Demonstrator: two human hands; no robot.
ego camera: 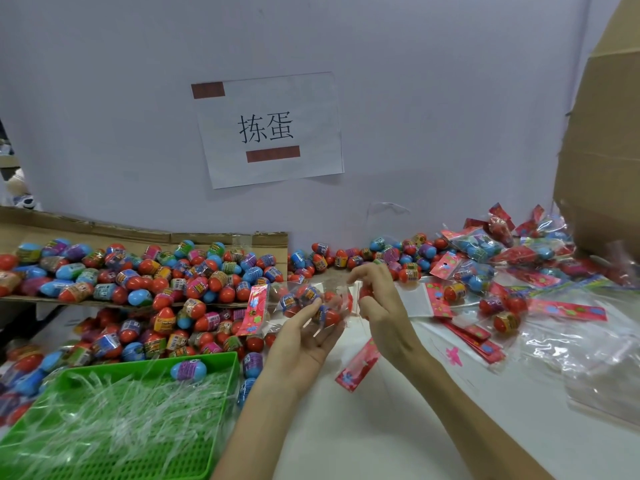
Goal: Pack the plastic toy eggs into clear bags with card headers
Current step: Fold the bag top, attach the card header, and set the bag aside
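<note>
- A clear bag is being cradled over the desk by the left hand, whose fingers are being curled underneath, probably so its toy eggs are not spilled.
- The bag's open end is being pinched between thumb and fingertips of the right hand, seemingly for closing.
- The card header is being pointed left, away from that mouth.
- Loose eggs are being stocked on the left, finished packs on the right.
</note>
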